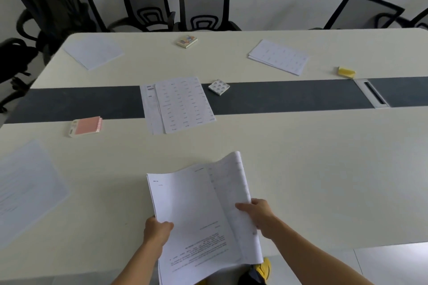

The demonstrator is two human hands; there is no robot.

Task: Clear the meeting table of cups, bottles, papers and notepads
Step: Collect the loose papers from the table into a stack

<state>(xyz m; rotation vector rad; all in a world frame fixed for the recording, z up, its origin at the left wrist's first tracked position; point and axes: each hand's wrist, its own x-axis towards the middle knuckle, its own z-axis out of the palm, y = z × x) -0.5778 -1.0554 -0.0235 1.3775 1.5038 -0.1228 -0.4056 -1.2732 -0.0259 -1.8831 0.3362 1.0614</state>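
Up close, paper stack (194, 215) between both, left hand (156, 231), right hand (259, 215) gripping edges

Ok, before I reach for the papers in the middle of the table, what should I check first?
1. Grip on the held stack: ok, the left hand and right hand each hold a side edge.
2. Stack squared up: not ok, its right-hand sheets curl upward.
3. A hand free to reach: not ok, both are holding.
4. Access to the centre papers: ok, nothing lies on them.
5. Gap between the patterned notepad and those papers: ok, they lie apart.
6. Cups or bottles left: cannot tell, the table runs out of frame.
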